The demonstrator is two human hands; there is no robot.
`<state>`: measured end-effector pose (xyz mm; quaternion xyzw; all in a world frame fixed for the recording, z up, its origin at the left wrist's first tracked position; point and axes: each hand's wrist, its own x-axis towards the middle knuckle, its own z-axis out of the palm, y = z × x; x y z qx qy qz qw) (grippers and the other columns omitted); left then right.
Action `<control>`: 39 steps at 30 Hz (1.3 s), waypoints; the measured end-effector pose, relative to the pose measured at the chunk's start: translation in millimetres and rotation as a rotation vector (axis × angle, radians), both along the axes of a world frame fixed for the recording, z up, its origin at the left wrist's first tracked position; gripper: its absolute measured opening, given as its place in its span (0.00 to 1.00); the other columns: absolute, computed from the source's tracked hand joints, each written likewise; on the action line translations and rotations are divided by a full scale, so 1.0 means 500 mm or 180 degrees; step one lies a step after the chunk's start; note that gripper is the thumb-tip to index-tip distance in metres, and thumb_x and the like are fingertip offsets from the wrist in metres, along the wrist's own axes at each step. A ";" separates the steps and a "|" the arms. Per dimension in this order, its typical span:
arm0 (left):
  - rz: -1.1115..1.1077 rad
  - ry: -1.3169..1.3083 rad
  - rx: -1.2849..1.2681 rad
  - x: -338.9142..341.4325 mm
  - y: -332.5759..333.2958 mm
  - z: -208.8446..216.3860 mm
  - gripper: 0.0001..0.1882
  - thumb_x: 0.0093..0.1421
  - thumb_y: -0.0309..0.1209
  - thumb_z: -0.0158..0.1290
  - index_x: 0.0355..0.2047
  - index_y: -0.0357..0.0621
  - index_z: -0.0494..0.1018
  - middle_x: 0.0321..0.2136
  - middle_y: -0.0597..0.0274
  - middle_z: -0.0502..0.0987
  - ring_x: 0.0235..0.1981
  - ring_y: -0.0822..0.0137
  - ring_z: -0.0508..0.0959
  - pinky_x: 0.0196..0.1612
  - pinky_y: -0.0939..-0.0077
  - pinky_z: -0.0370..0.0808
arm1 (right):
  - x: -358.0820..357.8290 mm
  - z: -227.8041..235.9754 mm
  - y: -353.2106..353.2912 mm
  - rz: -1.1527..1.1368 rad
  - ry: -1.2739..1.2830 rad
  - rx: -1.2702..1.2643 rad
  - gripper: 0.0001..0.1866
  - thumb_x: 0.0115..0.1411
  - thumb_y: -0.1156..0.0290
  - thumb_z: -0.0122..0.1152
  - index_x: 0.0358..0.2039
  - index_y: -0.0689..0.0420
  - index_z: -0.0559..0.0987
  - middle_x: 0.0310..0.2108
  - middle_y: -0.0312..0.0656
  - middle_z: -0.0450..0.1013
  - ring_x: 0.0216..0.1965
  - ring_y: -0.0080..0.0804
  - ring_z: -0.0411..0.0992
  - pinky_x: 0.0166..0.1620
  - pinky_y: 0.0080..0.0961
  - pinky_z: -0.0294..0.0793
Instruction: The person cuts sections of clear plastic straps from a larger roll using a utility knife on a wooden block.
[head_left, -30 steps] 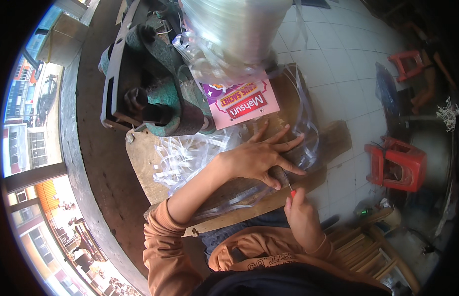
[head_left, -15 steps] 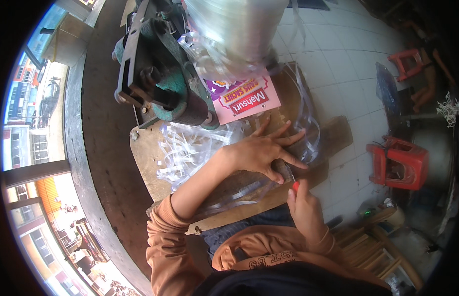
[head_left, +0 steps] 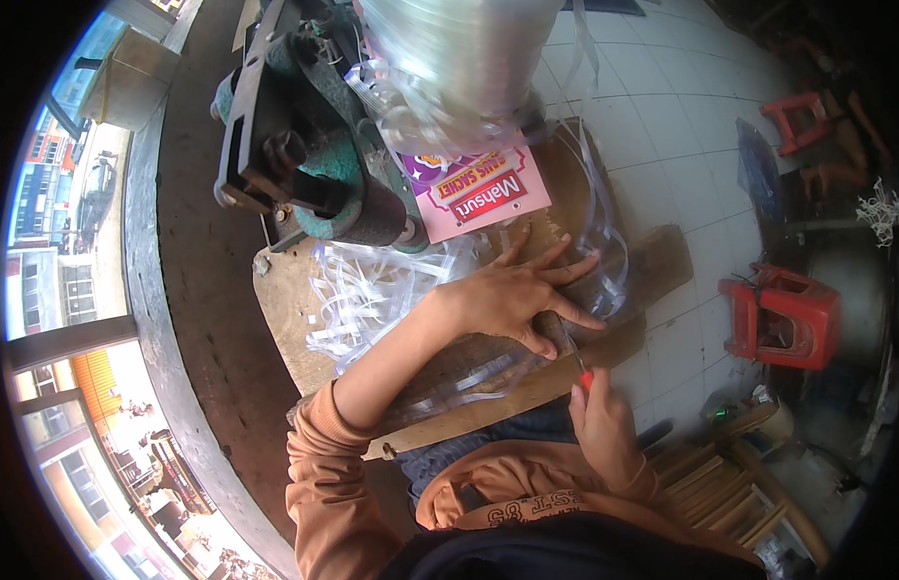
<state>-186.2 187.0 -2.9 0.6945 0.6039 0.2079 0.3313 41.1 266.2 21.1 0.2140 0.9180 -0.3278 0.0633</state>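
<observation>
My left hand (head_left: 502, 304) lies palm down with its fingers spread, pressing on a wooden board (head_left: 287, 307) and holding nothing between them. Beside its thumb, my right hand (head_left: 606, 430) is closed round the red handle of a knife (head_left: 586, 377). The knife's thin grey blade points away from me, into the gap between my left thumb and forefinger. Clear plastic strips (head_left: 362, 300) lie in a loose heap left of my left wrist. More strips (head_left: 473, 382) run under that hand, and others loop beyond its fingertips. What lies under the palm is hidden.
A green cast-metal machine (head_left: 343, 208) stands at the far left of the board. Next to it are a pink printed card (head_left: 483, 201) and a large bundle of clear plastic (head_left: 469, 58). Red stools (head_left: 783, 319) stand on the tiled floor (head_left: 652, 145), with a wooden slatted seat (head_left: 720, 483) at lower right.
My right hand has drawn the knife slightly back toward me and to the right, showing more of its blade. My left hand stays in place.
</observation>
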 end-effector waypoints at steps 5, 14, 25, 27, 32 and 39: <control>0.0011 0.0014 0.0040 -0.002 0.001 0.000 0.33 0.47 0.55 0.56 0.56 0.80 0.64 0.67 0.60 0.38 0.67 0.46 0.34 0.60 0.29 0.32 | 0.001 -0.002 -0.010 -0.0072 -0.0328 0.0032 0.13 0.60 0.70 0.52 0.40 0.64 0.64 0.28 0.56 0.72 0.26 0.54 0.74 0.25 0.39 0.74; 0.0086 -0.0085 0.0052 0.002 0.000 -0.005 0.31 0.48 0.55 0.55 0.55 0.80 0.65 0.67 0.60 0.40 0.67 0.48 0.37 0.59 0.27 0.31 | -0.014 0.010 -0.003 0.0007 -0.0619 0.0091 0.12 0.61 0.70 0.51 0.40 0.63 0.63 0.26 0.56 0.71 0.26 0.55 0.72 0.25 0.43 0.71; 0.0050 0.0023 -0.0004 0.003 -0.002 0.001 0.30 0.50 0.55 0.54 0.56 0.78 0.65 0.67 0.61 0.40 0.67 0.50 0.39 0.59 0.27 0.31 | -0.047 0.008 0.000 -0.0028 -0.0384 -0.0125 0.11 0.60 0.70 0.52 0.36 0.62 0.62 0.25 0.55 0.71 0.25 0.55 0.73 0.24 0.41 0.72; 0.0054 0.0069 0.0022 0.001 -0.002 0.008 0.31 0.49 0.54 0.55 0.55 0.79 0.65 0.67 0.60 0.40 0.67 0.49 0.40 0.60 0.28 0.33 | -0.033 -0.009 0.003 -0.0093 -0.0091 -0.0297 0.11 0.60 0.70 0.52 0.38 0.63 0.63 0.25 0.56 0.71 0.26 0.55 0.73 0.25 0.41 0.71; 0.0070 0.0122 -0.0006 0.014 -0.006 0.008 0.31 0.50 0.53 0.54 0.57 0.80 0.63 0.67 0.60 0.38 0.67 0.47 0.38 0.60 0.29 0.35 | 0.021 -0.031 0.011 -0.0420 0.1110 -0.0674 0.09 0.56 0.77 0.55 0.37 0.63 0.68 0.24 0.50 0.70 0.25 0.45 0.72 0.27 0.33 0.70; 0.0425 0.0641 -0.0008 0.044 -0.017 0.037 0.32 0.49 0.49 0.55 0.57 0.81 0.61 0.67 0.58 0.38 0.66 0.46 0.43 0.62 0.35 0.46 | -0.085 -0.026 0.122 -0.1126 0.2190 -0.0356 0.10 0.52 0.77 0.62 0.36 0.61 0.75 0.32 0.42 0.68 0.35 0.33 0.69 0.40 0.26 0.68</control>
